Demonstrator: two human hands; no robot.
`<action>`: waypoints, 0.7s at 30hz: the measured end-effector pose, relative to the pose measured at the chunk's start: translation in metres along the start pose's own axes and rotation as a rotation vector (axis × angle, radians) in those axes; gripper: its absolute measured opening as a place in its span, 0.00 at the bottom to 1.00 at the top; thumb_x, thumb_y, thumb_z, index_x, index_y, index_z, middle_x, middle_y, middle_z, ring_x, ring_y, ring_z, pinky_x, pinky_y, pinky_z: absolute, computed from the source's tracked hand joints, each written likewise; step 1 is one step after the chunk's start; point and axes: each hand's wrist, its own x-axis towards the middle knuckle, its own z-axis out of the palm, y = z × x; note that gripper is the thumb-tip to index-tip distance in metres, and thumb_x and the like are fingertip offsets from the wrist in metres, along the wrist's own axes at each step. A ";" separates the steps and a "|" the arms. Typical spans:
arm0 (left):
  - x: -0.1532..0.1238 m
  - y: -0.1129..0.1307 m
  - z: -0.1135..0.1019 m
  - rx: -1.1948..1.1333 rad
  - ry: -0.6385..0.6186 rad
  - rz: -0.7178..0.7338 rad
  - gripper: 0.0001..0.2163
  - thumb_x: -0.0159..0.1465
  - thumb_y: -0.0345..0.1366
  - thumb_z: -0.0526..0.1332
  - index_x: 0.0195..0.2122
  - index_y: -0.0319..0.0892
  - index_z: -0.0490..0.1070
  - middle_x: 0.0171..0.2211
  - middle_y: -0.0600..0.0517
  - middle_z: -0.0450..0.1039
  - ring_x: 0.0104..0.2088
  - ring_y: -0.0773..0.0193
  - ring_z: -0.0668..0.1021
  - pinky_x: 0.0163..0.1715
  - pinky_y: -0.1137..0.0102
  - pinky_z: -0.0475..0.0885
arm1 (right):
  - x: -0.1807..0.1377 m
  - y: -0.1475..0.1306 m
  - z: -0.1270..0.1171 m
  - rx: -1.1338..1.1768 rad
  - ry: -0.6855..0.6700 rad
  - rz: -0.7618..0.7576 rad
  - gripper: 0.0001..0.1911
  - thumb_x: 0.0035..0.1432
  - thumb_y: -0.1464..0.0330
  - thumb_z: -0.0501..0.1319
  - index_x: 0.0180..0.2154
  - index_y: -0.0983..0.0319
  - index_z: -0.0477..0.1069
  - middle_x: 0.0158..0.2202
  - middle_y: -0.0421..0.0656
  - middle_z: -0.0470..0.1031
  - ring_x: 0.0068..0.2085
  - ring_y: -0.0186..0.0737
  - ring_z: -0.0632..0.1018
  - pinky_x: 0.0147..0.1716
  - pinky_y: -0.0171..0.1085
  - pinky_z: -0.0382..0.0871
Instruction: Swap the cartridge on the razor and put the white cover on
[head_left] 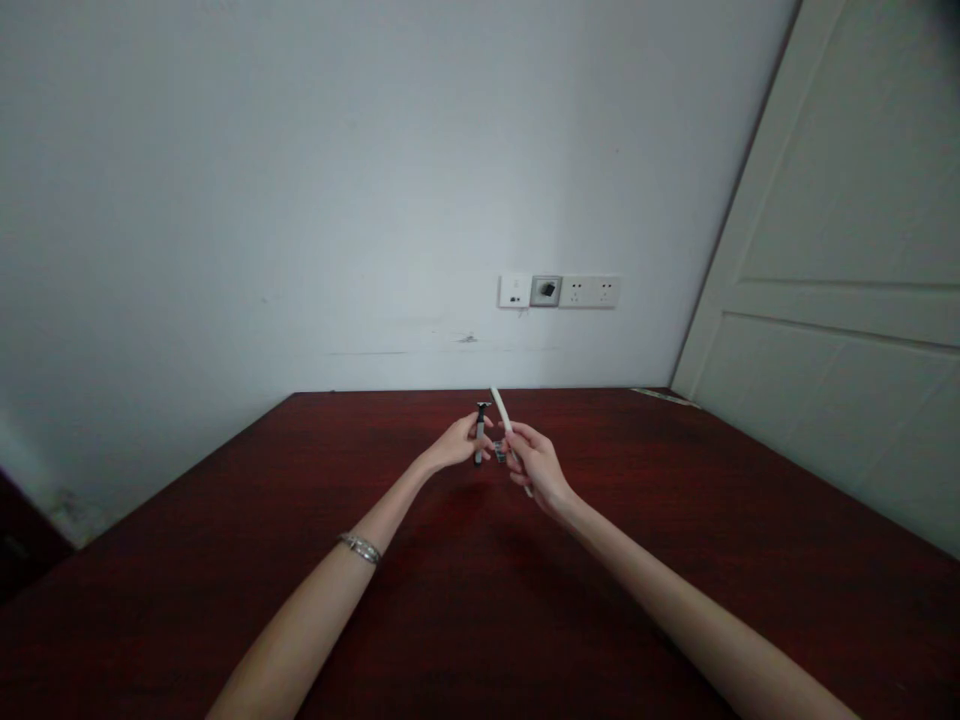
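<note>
My left hand (456, 443) is closed around the handle of a razor (479, 440), which stands upright with its dark head at the top. In my right hand (537, 464) is a slim white stick (501, 408), shaped like a toothbrush. It tilts up and to the left, its tip close to the razor head but apart from it. Its lower end shows below my fingers. A small grey and clear object (499, 451) appears between the two hands, partly hidden by my fingers; I cannot tell what it is or whether a hand touches it.
Both forearms reach over a dark red wooden table (480, 620). A white wall (375, 200) rises behind it, with a row of sockets (590, 291) and a black plug (548, 289). To the right stands a pale panelled door (840, 260). A thin strip (664, 397) lies at the table's back right.
</note>
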 end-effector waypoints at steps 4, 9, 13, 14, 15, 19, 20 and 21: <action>0.001 0.000 0.000 0.004 0.003 0.035 0.12 0.56 0.31 0.60 0.40 0.37 0.60 0.28 0.49 0.72 0.26 0.65 0.77 0.26 0.72 0.71 | -0.002 0.007 0.003 -0.006 -0.011 0.012 0.20 0.44 0.58 0.63 0.37 0.62 0.65 0.21 0.33 0.63 0.15 0.21 0.54 0.10 0.24 0.41; 0.002 -0.003 0.000 -0.002 0.039 0.030 0.12 0.56 0.29 0.60 0.40 0.37 0.60 0.27 0.52 0.72 0.26 0.68 0.76 0.26 0.73 0.71 | -0.004 0.011 0.005 -0.024 -0.012 0.011 0.19 0.46 0.57 0.62 0.37 0.62 0.65 0.21 0.32 0.62 0.14 0.21 0.54 0.10 0.24 0.41; 0.001 -0.001 0.001 -0.024 0.023 0.020 0.12 0.57 0.29 0.60 0.40 0.37 0.60 0.26 0.52 0.72 0.25 0.68 0.76 0.26 0.73 0.70 | 0.001 0.007 0.007 0.009 0.001 -0.022 0.20 0.45 0.58 0.63 0.38 0.62 0.65 0.21 0.33 0.63 0.15 0.21 0.54 0.10 0.24 0.41; 0.000 0.000 0.001 -0.025 0.022 0.025 0.12 0.57 0.29 0.60 0.40 0.37 0.60 0.26 0.52 0.72 0.25 0.68 0.76 0.26 0.73 0.70 | 0.001 0.008 0.008 0.010 0.000 -0.014 0.20 0.45 0.58 0.63 0.38 0.62 0.65 0.21 0.33 0.63 0.15 0.21 0.54 0.10 0.24 0.41; 0.000 0.001 0.001 -0.023 0.021 0.030 0.11 0.57 0.29 0.60 0.40 0.37 0.60 0.26 0.52 0.72 0.25 0.69 0.76 0.25 0.74 0.70 | 0.000 0.010 0.008 0.009 0.002 -0.002 0.19 0.45 0.58 0.63 0.37 0.62 0.65 0.21 0.33 0.62 0.15 0.21 0.54 0.10 0.24 0.41; 0.001 0.002 0.000 -0.009 0.039 0.003 0.11 0.56 0.29 0.60 0.40 0.37 0.60 0.26 0.52 0.72 0.23 0.68 0.76 0.23 0.75 0.69 | -0.008 0.015 0.009 0.003 0.008 0.031 0.18 0.47 0.57 0.62 0.36 0.61 0.65 0.21 0.32 0.61 0.15 0.21 0.53 0.10 0.24 0.41; 0.001 0.003 0.000 -0.009 0.047 -0.005 0.11 0.56 0.29 0.60 0.40 0.37 0.60 0.26 0.52 0.72 0.23 0.68 0.76 0.23 0.75 0.69 | -0.008 0.015 0.010 0.003 0.003 0.031 0.18 0.47 0.57 0.62 0.37 0.61 0.65 0.21 0.32 0.62 0.15 0.21 0.53 0.10 0.24 0.41; 0.001 0.003 -0.001 -0.011 0.049 -0.009 0.12 0.56 0.29 0.60 0.40 0.37 0.60 0.26 0.51 0.72 0.23 0.69 0.76 0.23 0.75 0.68 | -0.008 0.015 0.010 0.007 -0.001 0.026 0.18 0.46 0.57 0.62 0.37 0.61 0.65 0.21 0.32 0.62 0.15 0.21 0.53 0.10 0.24 0.41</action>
